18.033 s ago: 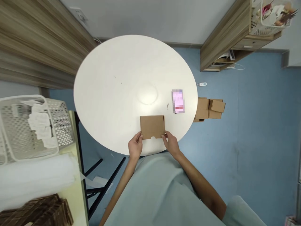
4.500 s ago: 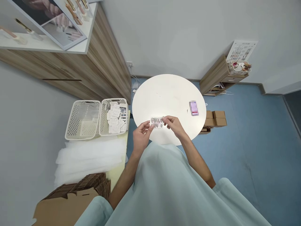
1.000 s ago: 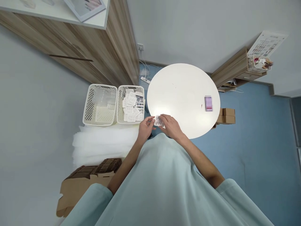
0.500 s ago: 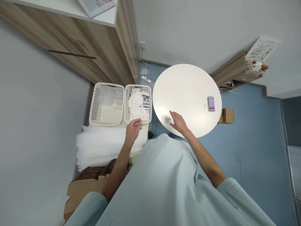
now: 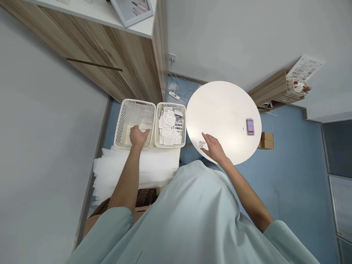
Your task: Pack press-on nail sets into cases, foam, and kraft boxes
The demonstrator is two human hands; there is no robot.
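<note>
My left hand (image 5: 139, 136) hangs over the front part of the left white basket (image 5: 116, 136), its thumb spread away from the fingers. Clear plastic packaging (image 5: 140, 116) lies inside that basket; whether my fingertips touch any of it is hard to make out. My right hand (image 5: 215, 148) rests over the near-left edge of the round white table (image 5: 220, 106), fingers stretched out. Beside its thumb lies a small clear sheet (image 5: 202, 144) with rows of small pieces. A second white basket (image 5: 157, 141) holds many white printed cards (image 5: 169, 118) and several dark-patterned ones.
A purple box (image 5: 250, 127) sits at the table's right side. White foam sheets (image 5: 154, 165) are stacked below the baskets. A wooden cabinet (image 5: 123, 55) stands behind them, with a power strip (image 5: 174, 95) on the floor. Brown cartons (image 5: 266, 140) stand right of the table.
My left hand has moved left from the front of the card basket to over the left basket. My right hand stays beside the small sheet. The view has shifted slightly.
</note>
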